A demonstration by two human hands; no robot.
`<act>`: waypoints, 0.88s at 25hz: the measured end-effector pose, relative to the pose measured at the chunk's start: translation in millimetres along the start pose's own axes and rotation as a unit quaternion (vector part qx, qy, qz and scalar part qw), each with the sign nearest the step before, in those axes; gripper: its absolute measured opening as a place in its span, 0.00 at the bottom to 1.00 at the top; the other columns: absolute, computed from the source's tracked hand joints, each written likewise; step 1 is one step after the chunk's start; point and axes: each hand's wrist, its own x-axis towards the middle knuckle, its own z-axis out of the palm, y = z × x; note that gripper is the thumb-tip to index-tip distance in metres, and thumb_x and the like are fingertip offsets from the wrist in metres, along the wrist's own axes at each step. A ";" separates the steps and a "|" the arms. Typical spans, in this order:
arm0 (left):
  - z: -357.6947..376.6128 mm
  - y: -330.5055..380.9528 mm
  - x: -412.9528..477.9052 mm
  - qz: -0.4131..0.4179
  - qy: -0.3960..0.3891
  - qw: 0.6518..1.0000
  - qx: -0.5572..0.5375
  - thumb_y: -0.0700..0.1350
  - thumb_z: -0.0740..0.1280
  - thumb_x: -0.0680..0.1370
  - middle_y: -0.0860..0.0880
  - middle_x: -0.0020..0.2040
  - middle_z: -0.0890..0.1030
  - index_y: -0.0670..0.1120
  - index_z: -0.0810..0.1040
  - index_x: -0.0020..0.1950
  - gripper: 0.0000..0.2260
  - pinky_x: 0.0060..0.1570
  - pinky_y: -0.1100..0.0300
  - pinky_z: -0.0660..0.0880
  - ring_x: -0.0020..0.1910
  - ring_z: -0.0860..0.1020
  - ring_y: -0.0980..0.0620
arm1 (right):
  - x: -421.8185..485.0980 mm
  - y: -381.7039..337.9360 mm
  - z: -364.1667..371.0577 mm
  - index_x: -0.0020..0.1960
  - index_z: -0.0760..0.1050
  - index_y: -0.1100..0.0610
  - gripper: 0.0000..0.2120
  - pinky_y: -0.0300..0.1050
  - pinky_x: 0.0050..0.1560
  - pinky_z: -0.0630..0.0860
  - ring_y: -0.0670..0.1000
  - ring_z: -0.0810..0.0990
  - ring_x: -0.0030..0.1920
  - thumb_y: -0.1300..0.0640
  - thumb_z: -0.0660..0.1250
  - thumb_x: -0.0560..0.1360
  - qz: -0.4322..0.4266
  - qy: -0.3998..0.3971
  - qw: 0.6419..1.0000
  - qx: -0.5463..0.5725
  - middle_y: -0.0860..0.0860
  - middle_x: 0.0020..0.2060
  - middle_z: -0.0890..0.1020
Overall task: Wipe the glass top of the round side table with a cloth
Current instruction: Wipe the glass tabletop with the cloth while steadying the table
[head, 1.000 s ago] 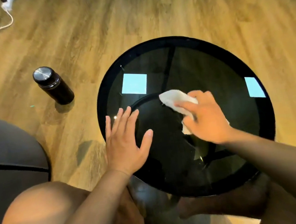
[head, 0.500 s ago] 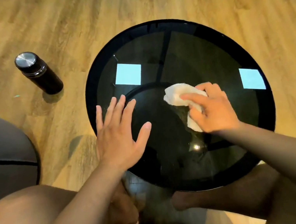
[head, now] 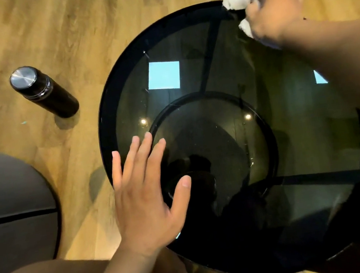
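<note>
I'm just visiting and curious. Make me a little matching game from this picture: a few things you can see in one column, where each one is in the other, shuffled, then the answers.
Things:
1. white cloth
2. left hand
3. black bottle
4. right hand

Places or states:
A. standing on the wooden floor, left of the table
B. spread flat on the near left part of the glass top
C. bunched up at the table's far rim
D. closed around the cloth at the far edge

Pairs: 1-C, 2-B, 3-A, 4-D
</note>
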 end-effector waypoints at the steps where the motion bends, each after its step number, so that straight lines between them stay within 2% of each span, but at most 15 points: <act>1: -0.4 0.3 0.1 -0.001 -0.001 1.000 0.004 0.59 0.58 0.78 0.46 0.76 0.68 0.44 0.70 0.73 0.28 0.76 0.38 0.51 0.78 0.60 0.47 | -1.5 2.9 -3.2 0.66 0.73 0.46 0.21 0.57 0.67 0.65 0.63 0.69 0.64 0.49 0.54 0.75 -0.009 -0.002 1.000 0.000 0.58 0.64 0.69; 3: -0.3 0.0 0.1 -0.006 0.000 1.000 0.008 0.58 0.58 0.78 0.47 0.76 0.68 0.45 0.70 0.73 0.27 0.76 0.38 0.51 0.78 0.60 0.47 | -13.7 19.0 -17.3 0.65 0.75 0.47 0.22 0.58 0.67 0.65 0.64 0.69 0.63 0.49 0.54 0.74 -0.004 -0.016 1.000 -0.004 0.59 0.63 0.69; 5: -0.1 -0.4 0.1 -0.012 0.001 1.000 0.006 0.59 0.58 0.78 0.47 0.76 0.68 0.46 0.70 0.73 0.27 0.77 0.40 0.50 0.78 0.60 0.48 | -42.5 51.3 -36.2 0.65 0.75 0.47 0.22 0.61 0.67 0.65 0.65 0.69 0.63 0.48 0.55 0.73 0.042 -0.028 0.998 -0.028 0.59 0.63 0.69; 9: -2.1 2.0 -0.9 -0.020 0.001 1.000 0.015 0.60 0.56 0.78 0.48 0.76 0.69 0.48 0.70 0.73 0.27 0.78 0.42 0.48 0.78 0.61 0.49 | -147.1 104.7 -75.5 0.64 0.75 0.47 0.25 0.62 0.65 0.63 0.66 0.66 0.64 0.46 0.52 0.71 0.113 -0.038 0.988 -0.093 0.61 0.62 0.69; 13: -0.8 3.7 -0.6 -0.021 0.007 1.000 0.019 0.62 0.54 0.78 0.48 0.76 0.68 0.49 0.69 0.73 0.28 0.78 0.44 0.46 0.78 0.60 0.49 | -246.6 94.7 -93.2 0.65 0.72 0.48 0.23 0.58 0.65 0.67 0.66 0.69 0.63 0.45 0.55 0.73 0.143 -0.075 0.983 -0.086 0.62 0.59 0.71; 15: 0.5 2.8 -0.9 -0.027 0.012 0.999 0.023 0.63 0.52 0.78 0.48 0.76 0.68 0.49 0.68 0.74 0.29 0.78 0.44 0.46 0.78 0.59 0.49 | -293.8 72.9 -99.4 0.65 0.71 0.49 0.20 0.55 0.60 0.72 0.65 0.73 0.59 0.48 0.60 0.74 0.149 -0.094 0.981 -0.076 0.61 0.56 0.72; 19: 4.1 1.6 -3.3 -0.026 0.024 0.999 0.025 0.64 0.51 0.78 0.48 0.76 0.68 0.50 0.67 0.74 0.30 0.78 0.43 0.46 0.78 0.60 0.49 | -381.9 -9.0 -93.7 0.62 0.78 0.57 0.20 0.53 0.46 0.75 0.63 0.74 0.46 0.58 0.70 0.70 0.071 -0.096 0.990 -0.074 0.62 0.48 0.74; 21: 4.7 1.4 -2.3 -0.027 0.013 0.999 0.032 0.65 0.49 0.78 0.48 0.77 0.66 0.50 0.66 0.75 0.30 0.78 0.43 0.45 0.79 0.58 0.49 | -392.5 -45.7 -93.7 0.61 0.80 0.58 0.20 0.54 0.44 0.76 0.63 0.75 0.44 0.56 0.68 0.69 0.024 -0.102 0.993 -0.056 0.62 0.48 0.75; 22: 4.0 2.5 -1.9 -0.031 0.007 0.999 0.036 0.65 0.48 0.78 0.48 0.78 0.65 0.51 0.65 0.76 0.31 0.78 0.43 0.44 0.79 0.56 0.49 | -391.9 -61.6 -95.4 0.62 0.79 0.57 0.21 0.53 0.46 0.77 0.62 0.75 0.46 0.53 0.65 0.70 -0.010 -0.127 0.991 -0.045 0.61 0.50 0.75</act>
